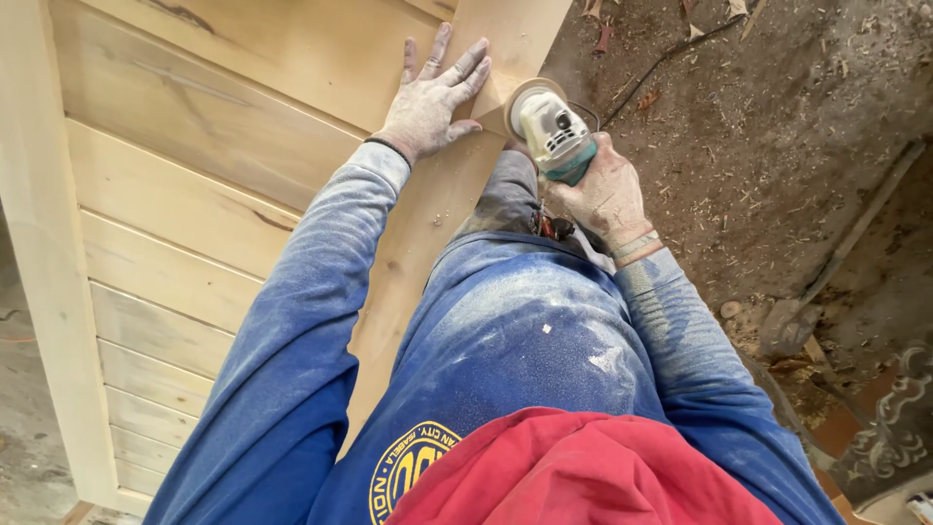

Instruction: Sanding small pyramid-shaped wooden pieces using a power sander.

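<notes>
Angle grinder [550, 129] sits in my right hand [604, 190], fingers wrapped tight round its teal-and-white body, disc end pointed at the edge of the wooden door panel [292, 68]. The sanding disc [515, 97] looks to be touching or just off the angled corner of the frame stile; I can't tell which from here.

Left hand [432, 92] is flat and spread wide on the wood just beside the disc, palm down, gripping nothing, only bracing the panel. Both hands are coated in pale dust.

Panel is pale, unfinished timber: horizontal boards set in a frame, lying under me and running off the left side of view. The long stile [428, 214] runs between my arms down toward my body.

My read: edge sanding at the corner is the step in hand. The next pass calls for a steady, shallow disc angle and for the left fingertips to stay clear of the disc, since they're close.

Further out: blue dusty sleeves [292, 331] and a red garment [583, 467] at the bottom. A dark cord [661, 63] trails across the dirt floor [777, 126], which is littered with shavings and wood scraps. Ornate carved piece [894, 428] at lower right.
</notes>
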